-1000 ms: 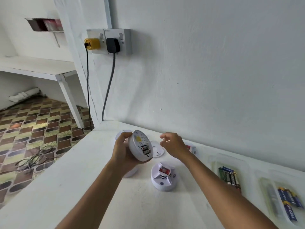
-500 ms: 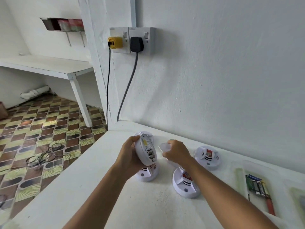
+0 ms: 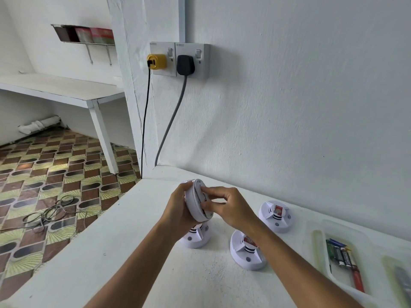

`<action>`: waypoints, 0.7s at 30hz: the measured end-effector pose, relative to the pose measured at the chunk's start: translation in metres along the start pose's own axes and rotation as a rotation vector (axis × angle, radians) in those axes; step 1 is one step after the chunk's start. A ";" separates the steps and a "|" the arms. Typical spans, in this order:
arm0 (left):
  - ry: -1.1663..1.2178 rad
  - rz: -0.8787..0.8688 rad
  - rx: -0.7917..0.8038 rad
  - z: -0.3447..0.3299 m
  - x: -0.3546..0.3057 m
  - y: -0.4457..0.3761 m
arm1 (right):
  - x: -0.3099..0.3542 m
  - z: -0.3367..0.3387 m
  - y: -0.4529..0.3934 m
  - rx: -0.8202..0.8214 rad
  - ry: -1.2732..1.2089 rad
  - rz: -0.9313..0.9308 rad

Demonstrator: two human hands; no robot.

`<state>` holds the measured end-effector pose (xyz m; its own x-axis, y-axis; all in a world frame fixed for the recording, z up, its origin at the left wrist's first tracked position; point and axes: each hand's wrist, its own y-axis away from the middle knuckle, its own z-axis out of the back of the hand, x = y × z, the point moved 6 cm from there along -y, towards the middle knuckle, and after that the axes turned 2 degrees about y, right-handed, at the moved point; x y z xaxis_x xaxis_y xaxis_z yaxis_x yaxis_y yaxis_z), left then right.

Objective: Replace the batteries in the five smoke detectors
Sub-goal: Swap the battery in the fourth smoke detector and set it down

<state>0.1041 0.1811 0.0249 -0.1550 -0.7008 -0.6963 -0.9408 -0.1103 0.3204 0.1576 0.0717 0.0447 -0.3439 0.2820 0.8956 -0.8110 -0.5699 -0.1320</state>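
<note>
- Above the near end of the white counter (image 3: 138,252), the left hand (image 3: 178,212) cups a smoke detector (image 3: 198,201) on edge by its rim, clear of the surface.
- Right hand (image 3: 226,207) is narrowed to a pinch, fingertips (image 3: 205,205) pressed on the detector's back face — probably seating a cover.
- Likely light, rigid, smooth plastic with brittle clips — best gripped around the rim.
- Count: four detectors visible, one held, three on the counter; a fifth is not in view.
- One clear tray (image 3: 333,278) holds several batteries (image 3: 343,258); exact number unclear.
</note>
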 end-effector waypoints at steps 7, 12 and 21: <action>-0.071 -0.047 -0.024 0.005 -0.003 0.007 | 0.018 -0.013 0.011 0.003 0.143 0.136; -0.084 -0.140 -0.050 0.009 -0.009 0.013 | 0.027 -0.010 0.017 -0.108 0.355 0.228; -0.066 -0.259 0.099 0.005 -0.023 0.013 | 0.007 -0.017 0.028 0.133 -0.681 -0.329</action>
<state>0.0939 0.1993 0.0420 0.0786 -0.6105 -0.7881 -0.9759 -0.2086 0.0642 0.1246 0.0707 0.0397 0.3075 -0.0603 0.9496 -0.7425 -0.6394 0.1998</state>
